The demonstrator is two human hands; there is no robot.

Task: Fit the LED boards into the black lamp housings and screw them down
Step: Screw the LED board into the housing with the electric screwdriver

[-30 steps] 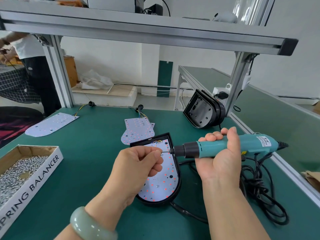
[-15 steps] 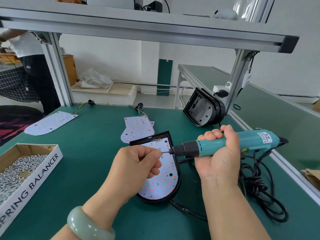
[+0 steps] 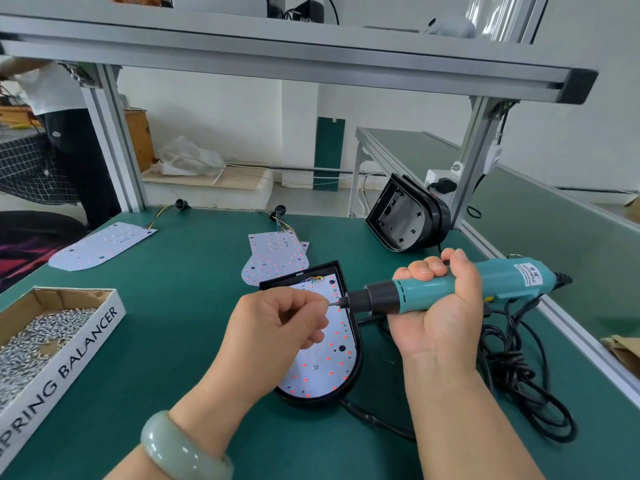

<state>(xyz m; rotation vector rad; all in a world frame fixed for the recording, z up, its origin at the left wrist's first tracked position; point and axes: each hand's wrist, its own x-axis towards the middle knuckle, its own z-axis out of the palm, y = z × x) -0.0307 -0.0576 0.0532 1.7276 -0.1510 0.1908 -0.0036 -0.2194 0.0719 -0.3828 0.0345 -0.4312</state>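
A black lamp housing [image 3: 357,358] lies flat in front of me with a white LED board [image 3: 325,362] seated in it. My right hand [image 3: 438,313] grips a teal electric screwdriver [image 3: 415,292], held level above the housing with its bit pointing left. My left hand [image 3: 277,327] is curled, its fingertips pinching at the bit's tip, where a small screw seems to sit. Loose LED boards [image 3: 275,258] lie behind the housing, another LED board [image 3: 100,245] at the far left. An empty black housing [image 3: 405,216] leans at the back right.
A cardboard box of screws [image 3: 41,334] sits at the left edge. The screwdriver's black cable [image 3: 519,382] is coiled at the right. Aluminium frame posts [image 3: 117,143] and an overhead rail border the green bench [image 3: 173,341]. A person [image 3: 65,133] stands far left.
Hardly anything has moved. Both hands and the screwdriver have kept their pose above the housing, with a slight shift of the view.
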